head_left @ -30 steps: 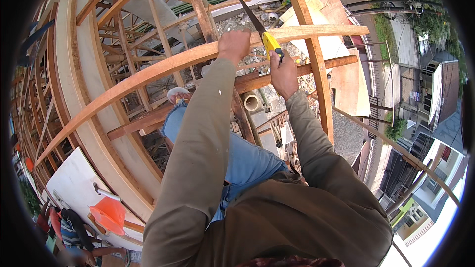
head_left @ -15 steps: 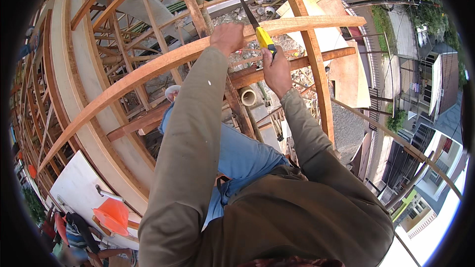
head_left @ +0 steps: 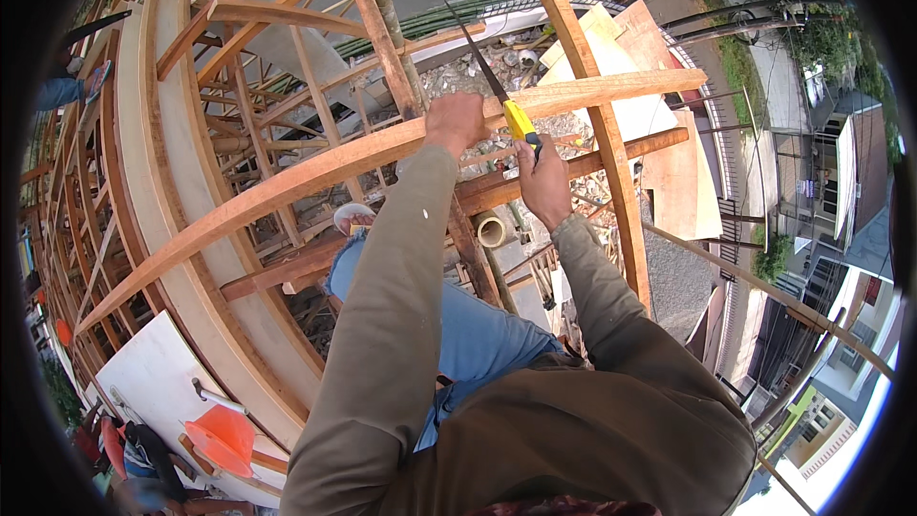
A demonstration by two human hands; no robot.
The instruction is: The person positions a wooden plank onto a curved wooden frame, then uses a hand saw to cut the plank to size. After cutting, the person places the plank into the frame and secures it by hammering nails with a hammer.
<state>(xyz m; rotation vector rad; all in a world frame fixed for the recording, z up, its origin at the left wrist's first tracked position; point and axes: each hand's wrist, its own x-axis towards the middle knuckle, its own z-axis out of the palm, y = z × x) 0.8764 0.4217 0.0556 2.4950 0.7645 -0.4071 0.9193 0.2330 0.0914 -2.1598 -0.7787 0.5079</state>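
A long squared timber point(head_left: 287, 190) runs slantwise in front of me, from the lower left to the upper right. Over its top, closed around it, is my left hand point(head_left: 457, 121). My right hand point(head_left: 546, 183) grips the handle of a handsaw point(head_left: 519, 121) with a yellow and black grip. Its dark blade points up and away, crossing the timber just right of my left hand. Whether the teeth have cut into the wood is hidden. Beneath the far part of this timber passes an upright-running beam point(head_left: 621, 182).
A lower crossbeam point(head_left: 277, 272) lies under my arms, above rubble and a round pipe point(head_left: 491, 231). Long formwork boards point(head_left: 177, 182) run along the left. A hammer point(head_left: 218, 396) and an orange cone-shaped object point(head_left: 222, 440) rest on a white panel point(head_left: 153, 373). People are at the lower left.
The whole view has shifted, so the timber, hands and saw sit lower in it. Both hands keep their grips. Another dark saw blade now shows at the far left.
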